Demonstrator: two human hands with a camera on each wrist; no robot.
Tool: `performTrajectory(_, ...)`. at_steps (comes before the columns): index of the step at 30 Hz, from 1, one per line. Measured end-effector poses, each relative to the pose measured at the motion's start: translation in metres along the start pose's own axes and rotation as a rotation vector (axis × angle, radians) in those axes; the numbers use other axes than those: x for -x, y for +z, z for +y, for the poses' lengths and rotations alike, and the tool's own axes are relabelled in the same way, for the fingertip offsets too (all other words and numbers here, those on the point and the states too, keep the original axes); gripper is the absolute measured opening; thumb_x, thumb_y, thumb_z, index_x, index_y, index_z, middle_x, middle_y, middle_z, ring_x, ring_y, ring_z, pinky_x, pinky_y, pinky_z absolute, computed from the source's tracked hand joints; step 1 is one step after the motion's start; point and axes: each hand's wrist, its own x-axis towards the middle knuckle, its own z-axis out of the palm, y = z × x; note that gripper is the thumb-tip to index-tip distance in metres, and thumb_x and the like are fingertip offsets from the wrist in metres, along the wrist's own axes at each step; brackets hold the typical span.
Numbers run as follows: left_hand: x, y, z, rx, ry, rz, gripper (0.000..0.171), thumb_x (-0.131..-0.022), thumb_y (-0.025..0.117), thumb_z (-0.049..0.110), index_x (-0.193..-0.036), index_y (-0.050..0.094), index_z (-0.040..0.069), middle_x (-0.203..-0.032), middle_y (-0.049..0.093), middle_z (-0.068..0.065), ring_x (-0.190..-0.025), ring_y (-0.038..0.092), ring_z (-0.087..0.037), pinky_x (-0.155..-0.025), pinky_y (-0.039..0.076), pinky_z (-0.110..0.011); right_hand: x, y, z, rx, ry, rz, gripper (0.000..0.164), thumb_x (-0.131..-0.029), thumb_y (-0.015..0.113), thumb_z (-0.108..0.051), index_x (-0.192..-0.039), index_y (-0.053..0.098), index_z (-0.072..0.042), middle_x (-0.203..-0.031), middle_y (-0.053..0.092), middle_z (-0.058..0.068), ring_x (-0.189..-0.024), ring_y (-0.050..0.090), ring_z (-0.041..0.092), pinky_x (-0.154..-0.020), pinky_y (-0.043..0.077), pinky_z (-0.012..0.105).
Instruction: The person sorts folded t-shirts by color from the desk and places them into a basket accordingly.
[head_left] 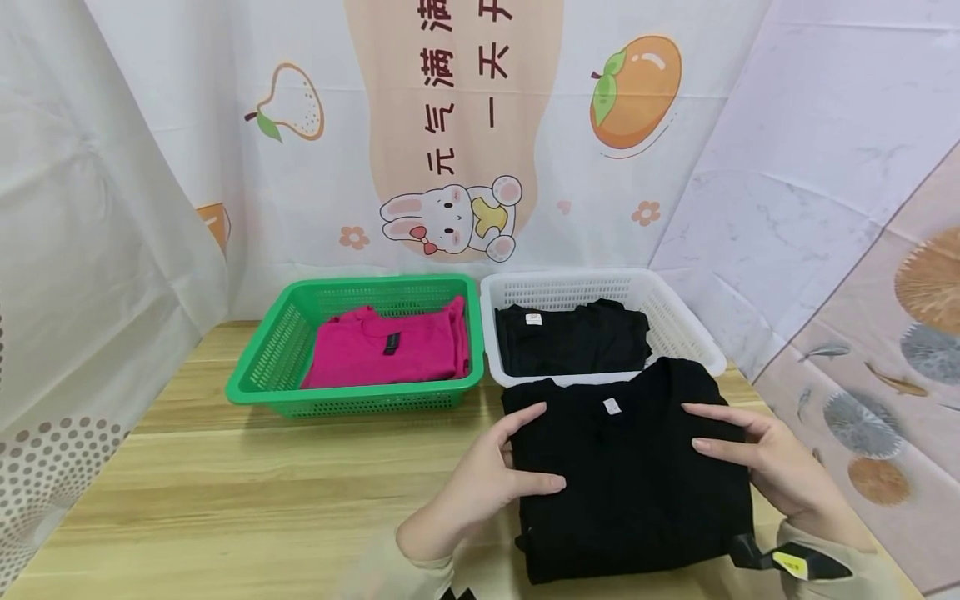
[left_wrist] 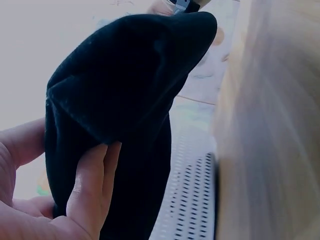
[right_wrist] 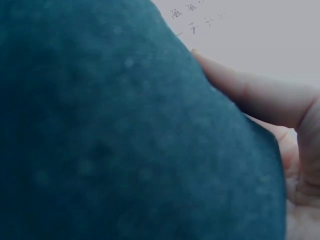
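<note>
A folded black shirt (head_left: 630, 492) with a small white neck label is held up in front of the white basket (head_left: 701, 337). My left hand (head_left: 487, 467) grips its left side, the thumb lying over the front. On the opposite edge, my right hand (head_left: 787, 467) holds the shirt with fingertips on the front cloth. The left wrist view shows the left hand's fingers (left_wrist: 87, 190) against the bunched side of the shirt, lifted off the table. Dark cloth fills most of the right wrist view, hiding part of the right hand (right_wrist: 305, 145).
Inside the white basket lies another folded black garment (head_left: 577, 346). Left of it stands a green basket (head_left: 258, 367) with folded pink shirts (head_left: 382, 350). Both baskets stand at the back of the wooden table (head_left: 300, 500), before a printed cloth curtain (head_left: 315, 208).
</note>
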Motion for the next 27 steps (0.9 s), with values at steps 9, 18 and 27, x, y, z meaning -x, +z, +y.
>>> performTrajectory(9, -0.001, -0.009, 0.031, -0.154, 0.013, -0.058, 0.099, -0.073, 0.081, -0.007, -0.154, 0.035, 0.028, -0.085, 0.065, -0.003, -0.058, 0.051, -0.008, -0.054, 0.044, -0.021, -0.012, -0.006, -0.022, -0.239, -0.054, -0.085, 0.054, -0.096, 0.045, 0.015, -0.139, 0.059, -0.015, -0.128, 0.063, -0.007, -0.101, 0.071, 0.015, -0.079, 0.06, 0.033)
performTrajectory(18, -0.016, -0.018, 0.052, -0.235, 0.055, -0.055, 0.102, -0.076, 0.079, -0.006, -0.156, 0.028, 0.031, -0.125, 0.062, -0.013, -0.062, 0.053, -0.01, -0.054, 0.042, -0.023, -0.028, -0.01, -0.039, -0.28, -0.08, -0.06, 0.055, -0.097, 0.043, 0.015, -0.141, 0.057, -0.016, -0.135, 0.059, -0.01, -0.104, 0.069, 0.011, -0.079, 0.059, 0.028)
performTrajectory(27, -0.035, -0.024, 0.063, -0.35, 0.068, 0.043, 0.099, -0.079, 0.077, -0.005, -0.156, 0.029, 0.034, -0.154, 0.034, -0.004, -0.05, 0.032, -0.013, -0.05, 0.036, -0.023, -0.045, -0.02, -0.049, -0.149, -0.067, -0.055, 0.061, -0.097, 0.047, 0.012, -0.153, 0.039, -0.012, -0.165, 0.005, 0.0, -0.149, 0.005, 0.006, -0.099, 0.038, 0.008)
